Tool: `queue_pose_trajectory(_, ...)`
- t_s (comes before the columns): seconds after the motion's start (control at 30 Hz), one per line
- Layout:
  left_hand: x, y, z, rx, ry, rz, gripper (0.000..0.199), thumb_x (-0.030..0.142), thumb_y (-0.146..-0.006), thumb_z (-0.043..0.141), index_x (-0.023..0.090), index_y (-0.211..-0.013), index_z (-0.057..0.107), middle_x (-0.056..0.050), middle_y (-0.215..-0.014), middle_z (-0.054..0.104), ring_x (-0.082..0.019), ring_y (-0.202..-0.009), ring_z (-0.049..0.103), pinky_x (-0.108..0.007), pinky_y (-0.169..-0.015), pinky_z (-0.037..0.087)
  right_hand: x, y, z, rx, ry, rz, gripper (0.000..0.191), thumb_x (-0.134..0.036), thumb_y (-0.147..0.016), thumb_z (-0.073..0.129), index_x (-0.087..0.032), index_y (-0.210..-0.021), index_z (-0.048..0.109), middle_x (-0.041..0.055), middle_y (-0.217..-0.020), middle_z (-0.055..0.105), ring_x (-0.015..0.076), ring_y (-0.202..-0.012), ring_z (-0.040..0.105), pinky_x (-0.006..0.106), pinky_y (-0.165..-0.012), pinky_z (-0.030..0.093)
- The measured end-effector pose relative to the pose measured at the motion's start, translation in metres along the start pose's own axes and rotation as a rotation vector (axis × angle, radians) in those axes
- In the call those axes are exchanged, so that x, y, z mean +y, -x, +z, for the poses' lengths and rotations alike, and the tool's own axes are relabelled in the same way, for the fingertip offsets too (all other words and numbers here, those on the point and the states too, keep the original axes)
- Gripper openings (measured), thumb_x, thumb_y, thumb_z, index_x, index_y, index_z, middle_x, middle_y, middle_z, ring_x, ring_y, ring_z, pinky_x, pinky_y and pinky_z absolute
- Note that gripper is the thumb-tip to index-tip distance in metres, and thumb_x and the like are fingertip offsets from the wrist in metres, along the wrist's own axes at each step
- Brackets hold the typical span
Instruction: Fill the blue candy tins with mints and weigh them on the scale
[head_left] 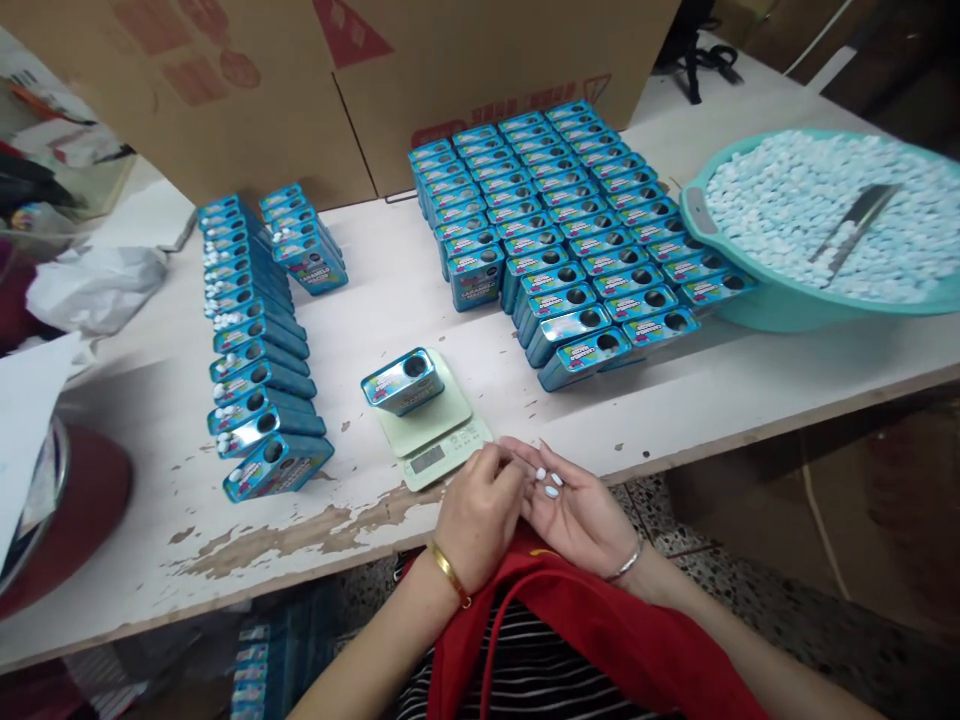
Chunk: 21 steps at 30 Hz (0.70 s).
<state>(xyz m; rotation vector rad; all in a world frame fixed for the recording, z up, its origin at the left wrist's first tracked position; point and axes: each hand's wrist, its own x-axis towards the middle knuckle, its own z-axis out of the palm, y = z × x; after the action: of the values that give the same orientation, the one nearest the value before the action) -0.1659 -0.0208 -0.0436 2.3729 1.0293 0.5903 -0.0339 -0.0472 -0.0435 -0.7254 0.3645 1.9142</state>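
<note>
My right hand (577,510) is palm up at the table's front edge, fingers spread, with a few small white candies (551,491) on its palm and fingers. Beside it, my left hand (480,510) has its fingers bent together at the right hand's fingers; whatever they pinch is hidden. A blue tin (405,382) with a round dark opening on top stands on the pale green scale (431,430), just beyond my left hand.
Rows of blue tins (555,215) fill the back middle; a column of tins topped with candies (251,330) stands left, beside a shorter group (311,260). A turquoise basin (772,310) of candies with a metal scoop (862,215) is right. Cardboard (277,100) stands behind; a red container (90,500) is left.
</note>
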Motion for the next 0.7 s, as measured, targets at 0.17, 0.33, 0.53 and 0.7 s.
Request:
queue_pose_trajectory(0.17, 0.003, 0.002, 0.001, -0.004, 0.113, -0.077, 0.021, 0.017, -0.091, 0.037, 0.016, -0.095, 0.058, -0.006, -0.090, 0.054, -0.013, -0.084, 0.055, -0.026, -0.073, 0.051, 0.001, 0.004, -0.009, 0.040, -0.004, -0.010, 0.030, -0.024, -0.096, 0.038, -0.013, -0.105, 0.065, 0.0055, -0.098, 0.069, 0.0091, -0.088, 0.065, 0.021, -0.086, 0.052)
queue_pose_trajectory(0.33, 0.007, 0.001, 0.001, -0.067, 0.114, 0.021, 0.021, 0.024, -0.090, 0.044, 0.016, -0.107, 0.054, -0.009, -0.100, 0.057, -0.017, -0.092, 0.056, -0.031, -0.077, 0.054, 0.005, 0.000, 0.001, 0.031, 0.037, 0.013, 0.038, -0.031, -0.098, 0.034, -0.012, -0.103, 0.066, 0.0082, -0.106, 0.068, 0.0120, -0.099, 0.064, 0.025, -0.093, 0.049)
queue_pose_trajectory(0.53, 0.002, 0.005, 0.004, -0.096, 0.060, 0.012, 0.021, 0.016, -0.090, 0.040, 0.016, -0.104, 0.054, -0.009, -0.100, 0.058, -0.016, -0.093, 0.057, -0.032, -0.079, 0.054, 0.009, -0.003, 0.001, 0.013, 0.044, 0.015, 0.036, -0.032, -0.097, 0.036, -0.012, -0.103, 0.066, 0.0105, -0.110, 0.067, 0.0164, -0.111, 0.060, 0.032, -0.099, 0.046)
queue_pose_trajectory(0.7, 0.000, 0.004, -0.001, -0.075, -0.024, 0.077, 0.019, 0.014, -0.089, 0.040, 0.016, -0.100, 0.055, -0.009, -0.098, 0.059, -0.017, -0.090, 0.058, -0.031, -0.077, 0.054, 0.010, -0.005, 0.000, -0.002, 0.035, 0.007, 0.031, -0.029, -0.096, 0.040, -0.012, -0.100, 0.065, 0.0102, -0.106, 0.068, 0.0168, -0.109, 0.061, 0.032, -0.097, 0.048)
